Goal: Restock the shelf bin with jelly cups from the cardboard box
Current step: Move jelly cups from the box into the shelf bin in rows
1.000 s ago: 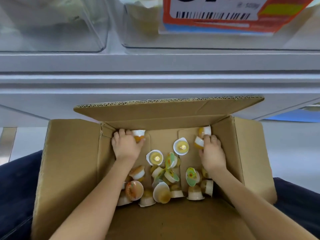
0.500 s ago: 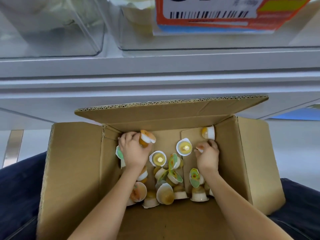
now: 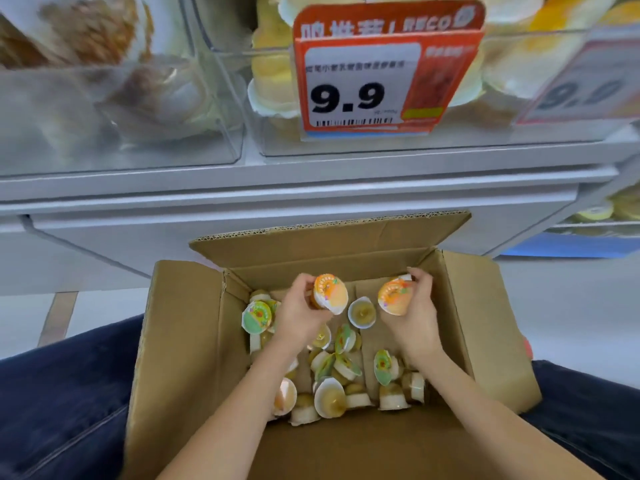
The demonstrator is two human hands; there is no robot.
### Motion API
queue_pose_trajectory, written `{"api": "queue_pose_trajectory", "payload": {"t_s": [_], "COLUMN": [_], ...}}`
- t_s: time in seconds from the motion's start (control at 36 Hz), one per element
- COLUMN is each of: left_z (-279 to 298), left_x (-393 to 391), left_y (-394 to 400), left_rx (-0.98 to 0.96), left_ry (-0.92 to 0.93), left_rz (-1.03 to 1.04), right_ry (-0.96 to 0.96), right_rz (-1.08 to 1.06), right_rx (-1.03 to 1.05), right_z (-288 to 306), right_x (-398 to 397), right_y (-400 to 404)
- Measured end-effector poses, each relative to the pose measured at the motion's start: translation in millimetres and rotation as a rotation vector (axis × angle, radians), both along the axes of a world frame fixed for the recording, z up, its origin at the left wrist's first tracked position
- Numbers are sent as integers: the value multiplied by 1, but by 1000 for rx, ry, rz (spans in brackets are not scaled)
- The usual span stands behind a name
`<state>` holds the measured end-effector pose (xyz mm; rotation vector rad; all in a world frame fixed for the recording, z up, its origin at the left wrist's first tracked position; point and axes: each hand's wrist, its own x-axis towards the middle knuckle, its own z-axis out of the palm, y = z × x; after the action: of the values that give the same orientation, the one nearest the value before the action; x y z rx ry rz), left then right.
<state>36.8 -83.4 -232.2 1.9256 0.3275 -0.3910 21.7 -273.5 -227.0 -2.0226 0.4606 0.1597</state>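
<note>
Left hand (image 3: 300,311) gripping one jelly cup (image 3: 330,293), right hand (image 3: 414,315) another (image 3: 394,296)

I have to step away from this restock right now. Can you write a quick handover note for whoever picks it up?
Left hand: holds an orange-lidded jelly cup, raised above the loose cups in the cardboard box.
Right hand: holds another orange-lidded cup, likewise raised.
Box: open, many loose cups left inside.
Shelf bin: above, behind the 9.9 price tag, already holding some stock.
Left: place both held cups in the bin, then go on emptying the box.
</note>
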Motion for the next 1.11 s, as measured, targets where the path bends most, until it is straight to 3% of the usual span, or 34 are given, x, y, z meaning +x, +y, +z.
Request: {"api": "queue_pose_trajectory", "payload": {"t_s": [0.14,0.39,0.47,0.58,0.75,0.94,1.11], "left_z": [60,206,238,255,259,261,262], "left_x": [21,33,16,-4,-3,7,14], "left_y": [-6,-6,-13,-25,-44,-47,-52], "left_rx": [-142,-92,-299,-650,-936,-838,-885], "left_ry": [-41,-41,0,116,281,343,391], "left_rz": [-173,-525,-518,-458,-278,-255,-252], "right_ry": [-118,-178,-263,-319,-265,-219,-188], "right_rz": [238,669,643,502,525,592,572], "right_rx": [-72,-310,-215,43,154,74,145], "right_z": [66,213,244,257,266,270,264], "right_x": [16,20,5,-16,-9,-1,9], "right_y": [-3,-16,-21,-30,-40,-43,-47]}}
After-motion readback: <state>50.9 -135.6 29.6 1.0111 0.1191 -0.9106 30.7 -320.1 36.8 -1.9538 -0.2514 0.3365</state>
